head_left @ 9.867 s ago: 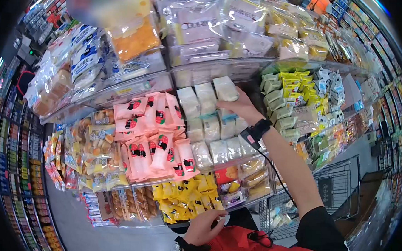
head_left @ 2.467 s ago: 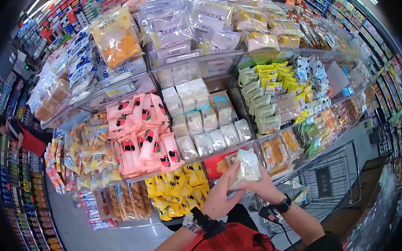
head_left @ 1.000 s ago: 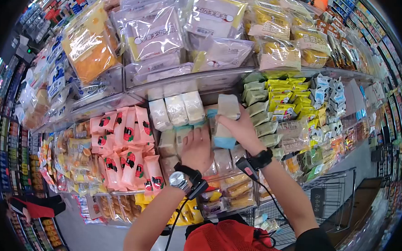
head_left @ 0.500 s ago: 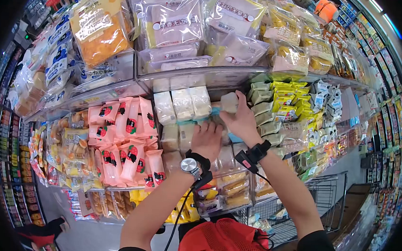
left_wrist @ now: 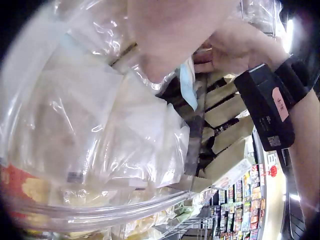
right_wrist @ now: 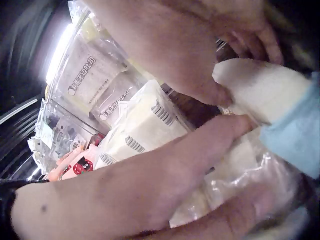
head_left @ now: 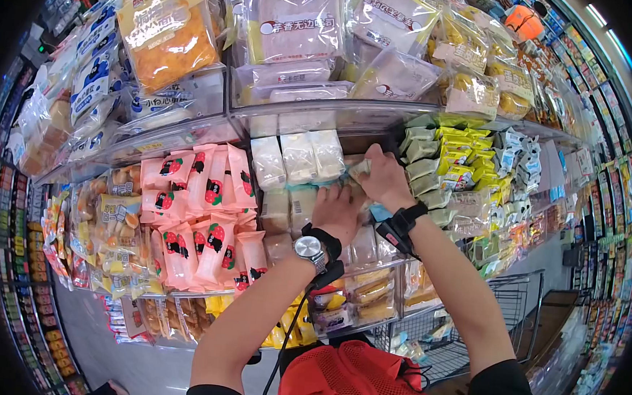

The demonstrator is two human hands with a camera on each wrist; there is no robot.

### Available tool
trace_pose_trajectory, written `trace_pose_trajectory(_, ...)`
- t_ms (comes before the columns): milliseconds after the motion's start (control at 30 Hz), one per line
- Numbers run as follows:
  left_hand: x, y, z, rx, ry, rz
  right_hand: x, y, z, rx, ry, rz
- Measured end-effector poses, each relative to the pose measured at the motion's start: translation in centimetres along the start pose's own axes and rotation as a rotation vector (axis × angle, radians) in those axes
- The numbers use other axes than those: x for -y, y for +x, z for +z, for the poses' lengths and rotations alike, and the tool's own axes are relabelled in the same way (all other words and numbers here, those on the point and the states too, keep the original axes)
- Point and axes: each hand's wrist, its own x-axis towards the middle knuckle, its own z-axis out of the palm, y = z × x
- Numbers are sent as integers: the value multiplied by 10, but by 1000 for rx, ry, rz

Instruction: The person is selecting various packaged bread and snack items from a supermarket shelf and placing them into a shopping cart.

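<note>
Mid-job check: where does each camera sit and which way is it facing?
Head: on the head, facing forward and down at the shelf; both forearms, left hand, right hand and red vest show.
Left wrist: on that wrist, facing clear-wrapped packs; left hand close up, right hand beyond.
Right wrist: on that wrist, facing along its fingers, which pinch a white pack.
Shared: head and left wrist both show the right hand; head and right wrist, the white pack.

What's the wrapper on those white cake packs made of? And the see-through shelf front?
The pack is wrapped in what looks like thin clear plastic film: glossy, crinkled, glinting. The shelf front seems hard clear plastic, maybe acrylic: packs show through it.
</note>
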Motion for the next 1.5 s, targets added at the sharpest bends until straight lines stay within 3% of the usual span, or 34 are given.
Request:
trace_pose_trajectory(333,-5,7,7,-145,86,144,34,-7,-53,40,-153,-57)
trace_pose_trajectory(467,-11,11,2,-63,110,43,19,-7,-59,6,-113,-127)
trace_pose_trajectory(533,-11,8,3,-117,82,21,11,-11,-73,57,-68,-326)
trace_pose_trajectory(633,-10,7,0,-45,68,-11,11,-18,-104,131,-60,-478)
trace_pose_trajectory(700,-7,7,4,-43,82,-2,10,-27,-121,178,38,-473)
trace_pose_trajectory(833,2,4,12,-128,68,62,3,-38,-132,321,104,-725)
trace_pose_trajectory(900,4,3,12,-118,48,41,7,-44,-137,421,-130,-969)
trace_pose_trajectory(933,3,2,11,-105,52,28,9,-45,-136,335,-244,-1108)
trace_pose_trajectory(967,2,2,11,-94,57,14,9,-43,-132,338,-241,-1112)
trace_pose_trajectory(1033,-1,3,6,-88,25,0,4,-33,-119,165,-517,-1393)
trace_pose_trajectory(1133,-3,2,9,-175,38,10,-7,-7,-107,180,-650,-1559)
trace_pose_trajectory(1300,-7,0,2,-83,-12,-34,-18,16,-86,288,-688,-1601)
trace_pose_trajectory(1367,-7,-1,4,-59,12,-49,-14,13,-80,354,-662,-1432)
trace_pose_trajectory(1500,-5,1,4,-80,24,-56,-10,12,-80,337,-633,-1499)
